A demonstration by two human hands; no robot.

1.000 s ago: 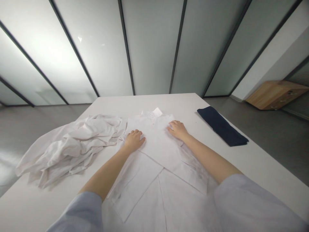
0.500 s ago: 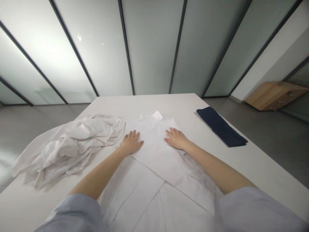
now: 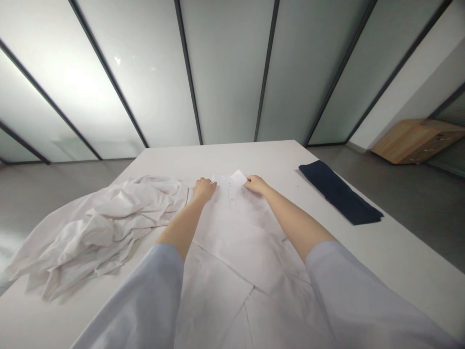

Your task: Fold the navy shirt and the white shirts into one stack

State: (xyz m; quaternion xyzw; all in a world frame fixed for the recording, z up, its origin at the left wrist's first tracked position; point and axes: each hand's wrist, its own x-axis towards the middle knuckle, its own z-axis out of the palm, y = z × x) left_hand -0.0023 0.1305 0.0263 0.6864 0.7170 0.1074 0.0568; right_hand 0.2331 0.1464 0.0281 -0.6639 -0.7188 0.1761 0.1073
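Observation:
A white collared shirt (image 3: 236, 232) lies spread over the table in front of me, its collar at the far end and its lower part towards me. My left hand (image 3: 204, 189) is closed at the left side of the collar, fingers curled on the cloth. On the other side, my right hand (image 3: 256, 184) pinches the shirt near the right collar point. Small buttons show on the placket between the hands. Both sleeves of the shirt seem to be folded inwards across the body, as diagonal edges cross its lower part.
A heap of crumpled white cloth (image 3: 109, 223) lies on the left side of the white table (image 3: 174, 157), partly over its edge. A folded dark navy cloth (image 3: 337, 191) rests near the right edge. Frosted glass panels (image 3: 225, 72) and a wooden cabinet (image 3: 407, 140) stand beyond.
Both hands have moved away from me, from lying flat on the shirt's chest to its collar and shoulders. Their fingers have closed on the cloth there.

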